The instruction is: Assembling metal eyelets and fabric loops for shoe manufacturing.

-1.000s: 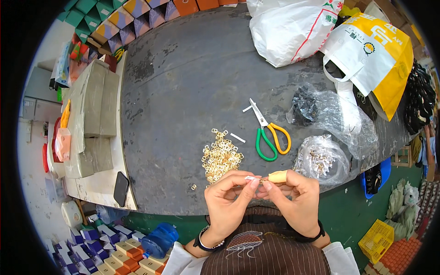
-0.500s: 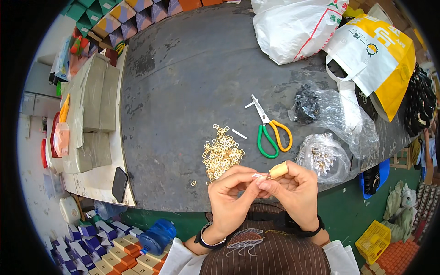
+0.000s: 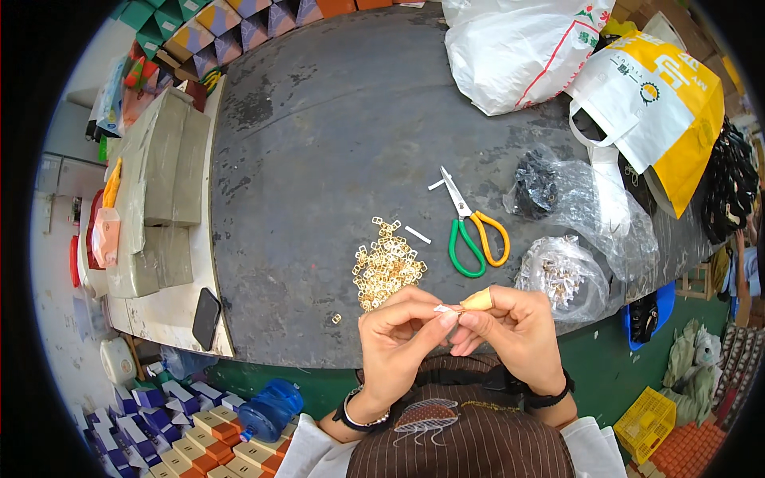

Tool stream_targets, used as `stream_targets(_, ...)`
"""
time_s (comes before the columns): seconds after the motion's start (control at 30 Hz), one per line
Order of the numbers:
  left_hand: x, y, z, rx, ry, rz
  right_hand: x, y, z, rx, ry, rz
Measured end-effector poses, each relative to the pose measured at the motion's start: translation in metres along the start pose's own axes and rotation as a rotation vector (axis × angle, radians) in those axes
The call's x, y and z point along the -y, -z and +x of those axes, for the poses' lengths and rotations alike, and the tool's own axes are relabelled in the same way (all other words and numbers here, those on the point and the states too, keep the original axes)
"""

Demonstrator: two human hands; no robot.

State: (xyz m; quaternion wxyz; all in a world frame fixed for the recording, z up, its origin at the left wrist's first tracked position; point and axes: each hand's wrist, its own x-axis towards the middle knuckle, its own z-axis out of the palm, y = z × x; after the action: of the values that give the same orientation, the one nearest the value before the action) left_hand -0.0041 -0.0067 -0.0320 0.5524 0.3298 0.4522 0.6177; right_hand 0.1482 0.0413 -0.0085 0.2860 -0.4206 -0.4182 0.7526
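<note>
At the table's near edge my left hand [image 3: 398,342] and my right hand [image 3: 518,334] meet, fingertips pinched together. Between them is a small white strip [image 3: 441,308]; the fingers cover most of it, and whether a metal piece is with it I cannot make out. A yellow wrap [image 3: 477,300] covers my right index finger. Just beyond my left hand lies a heap of small gold-coloured buckles [image 3: 386,267]. Scissors [image 3: 472,231] with one green and one orange handle rest partly open on the table, beyond my right hand. Another white strip [image 3: 417,234] lies between heap and scissors.
A clear bag of small metal parts [image 3: 560,275] sits right of the scissors, with a crumpled clear bag holding black material [image 3: 535,183] beyond. Large carrier bags [image 3: 518,56] stand at far right. A phone [image 3: 206,319] and wrapped blocks [image 3: 151,171] are at left.
My right hand has shifted slightly, and its fingers have turned around the small piece; the wrapped finger lies lower. Both hands still pinch together. Things on the table have stayed put.
</note>
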Motion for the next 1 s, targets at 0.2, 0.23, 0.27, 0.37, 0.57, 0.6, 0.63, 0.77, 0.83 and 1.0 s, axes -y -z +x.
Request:
stream_targets(0.2,-0.006,-0.010,-0.003,-0.103,0.080,-0.040,0.008,-0.001,-0.002,0.018,0.027,-0.017)
stream_targets(0.23,-0.004,-0.011,-0.003,-0.107,0.038,-0.025,0.010,-0.002,-0.002,0.011,0.051,-0.024)
stream_targets(0.27,-0.004,-0.012,-0.002,-0.108,0.005,0.022,0.011,-0.002,-0.001,-0.014,0.068,-0.035)
stream_targets(0.37,-0.001,-0.015,-0.001,-0.107,-0.082,0.178,0.010,-0.002,0.000,-0.078,0.099,-0.091)
stream_targets(0.57,-0.001,-0.013,-0.001,-0.066,-0.111,0.322,0.014,0.000,0.000,-0.135,0.261,-0.446)
stream_targets(0.6,-0.002,-0.012,-0.002,-0.067,-0.096,0.290,0.016,0.001,0.000,-0.124,0.274,-0.477)
stream_targets(0.63,-0.002,-0.012,-0.001,-0.069,-0.082,0.258,0.017,0.001,0.000,-0.112,0.286,-0.508)
stream_targets(0.77,-0.006,-0.012,0.002,-0.025,0.016,-0.027,0.018,-0.004,-0.001,-0.116,0.246,-0.403)
stream_targets(0.83,-0.007,-0.010,0.003,0.002,0.043,-0.063,0.015,-0.004,-0.002,-0.111,0.218,-0.319)
stream_targets(1.0,-0.014,-0.009,0.005,0.042,0.093,-0.065,0.014,0.000,-0.002,-0.069,0.182,-0.196)
